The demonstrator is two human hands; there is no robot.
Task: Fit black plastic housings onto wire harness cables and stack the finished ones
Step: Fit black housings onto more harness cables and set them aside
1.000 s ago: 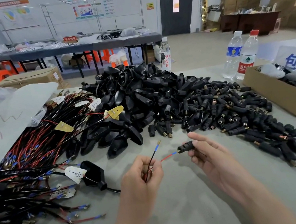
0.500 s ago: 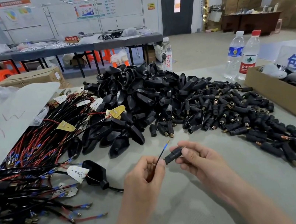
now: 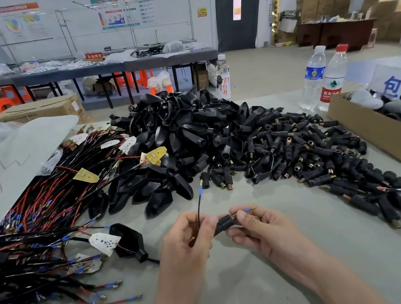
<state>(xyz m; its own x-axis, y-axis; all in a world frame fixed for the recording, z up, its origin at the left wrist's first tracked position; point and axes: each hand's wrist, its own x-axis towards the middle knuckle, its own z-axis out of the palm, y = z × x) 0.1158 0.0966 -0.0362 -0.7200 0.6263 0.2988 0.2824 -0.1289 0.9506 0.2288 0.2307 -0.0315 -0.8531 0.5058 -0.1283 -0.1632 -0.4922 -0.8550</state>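
On the grey table [image 3: 269, 293], head view: a person's two hands meet close together near the front edge, lifted just above the surface.
Left hand [image 3: 184, 241]: fingers curled, thumb and forefinger pinching a black wire [image 3: 198, 210] right behind the housing.
Right hand [image 3: 264, 231]: thumb and fingers clamped on the small black housing [image 3: 224, 225], which is held in the air between the two hands.
Wire end: the black wire rises nearly upright out of the left pinch and ends in a blue-sleeved tip [image 3: 201, 190].
Second lead: a blue-sleeved terminal [image 3: 246, 210] pokes out past the housing's right end, above the right thumb.
Harness cables [image 3: 52, 201]: a thick bundle of red and black leads with blue sleeves and small yellow and white boards, on the left of the table.
Near-left heap [image 3: 16, 273]: more cables lying crosswise; at its edge lies one large black shell [image 3: 129, 238] with a white board [image 3: 105, 243] touching it, near the left hand.
Large housings [image 3: 178, 134]: a tall black pile in the middle of the table, beyond the hands.
Small connectors [image 3: 312, 152]: spread to the right of that pile, many with brass ends, trailing toward the near right.
Cardboard box [image 3: 375, 137]: open, at the right edge, with mixed items inside.
Water bottles [image 3: 313, 81]: two stand upright just behind the box, one blue-labelled, one red-capped.
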